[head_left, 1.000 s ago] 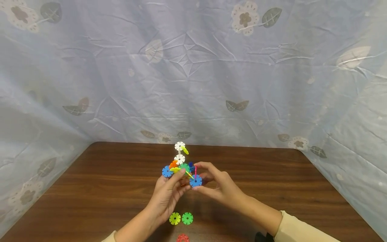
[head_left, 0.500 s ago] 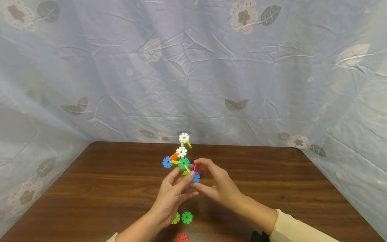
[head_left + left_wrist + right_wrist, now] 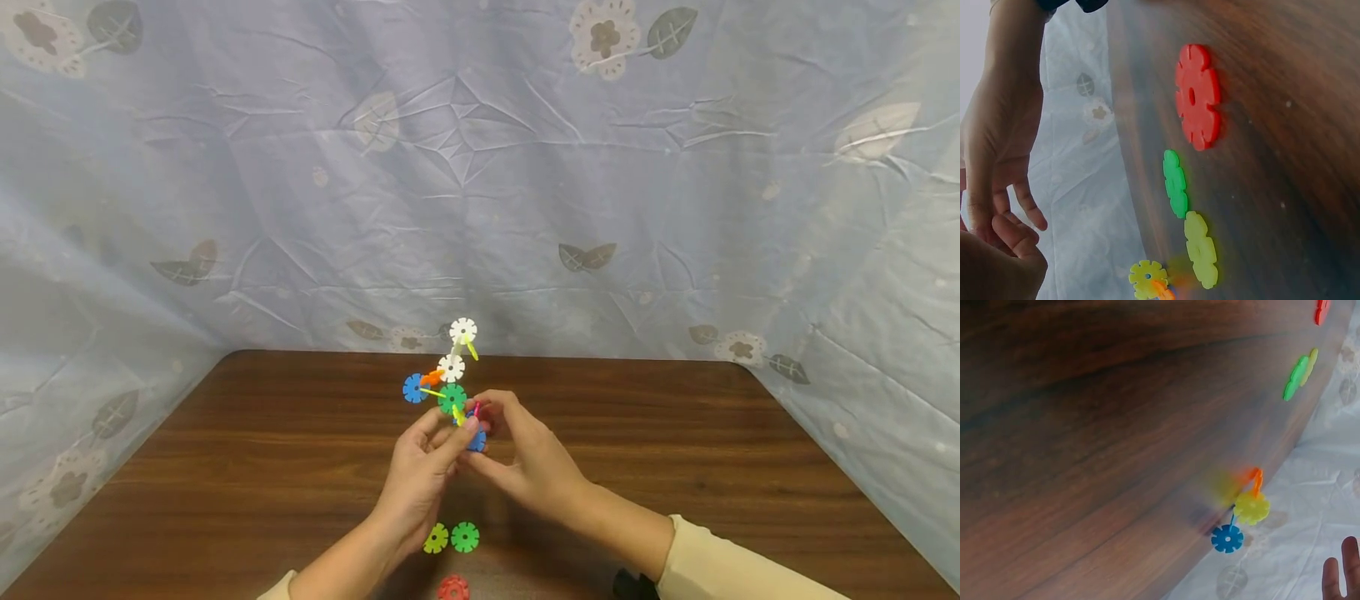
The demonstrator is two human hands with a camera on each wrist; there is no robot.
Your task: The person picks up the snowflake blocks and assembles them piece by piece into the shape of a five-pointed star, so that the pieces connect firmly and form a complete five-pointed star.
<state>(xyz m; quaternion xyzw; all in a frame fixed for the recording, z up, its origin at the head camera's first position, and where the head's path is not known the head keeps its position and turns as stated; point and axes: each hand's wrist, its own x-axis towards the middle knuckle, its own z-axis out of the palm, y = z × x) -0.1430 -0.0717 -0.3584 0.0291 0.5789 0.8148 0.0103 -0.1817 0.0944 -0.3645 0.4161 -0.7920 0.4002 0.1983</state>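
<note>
My left hand point(image 3: 423, 471) holds the lower part of a build of interlocking notched plastic discs, thumb across the yellow and blue discs. Its upper part rises above the hand: a white disc point(image 3: 462, 331) on top, another white disc point(image 3: 451, 367) below, then an orange disc point(image 3: 432, 377), a blue disc point(image 3: 416, 388) at left and a green disc point(image 3: 452, 398). My right hand point(image 3: 532, 458) pinches a lower blue disc point(image 3: 477, 440) and a pink disc point(image 3: 477, 409) between thumb and fingers. Fingers hide the joints there.
On the brown table point(image 3: 675, 433) lie loose yellow point(image 3: 436, 538), green point(image 3: 465, 537) and red point(image 3: 453, 587) discs, nearer me. In the right wrist view a yellow disc point(image 3: 1251, 507) joins orange and blue ones; whether it belongs to the build, I cannot tell. A patterned curtain point(image 3: 300, 208) surrounds the table.
The build has risen and tilted, its white top moving up and to the right. My left thumb now lies over the lower discs, and my right hand has shifted slightly left.
</note>
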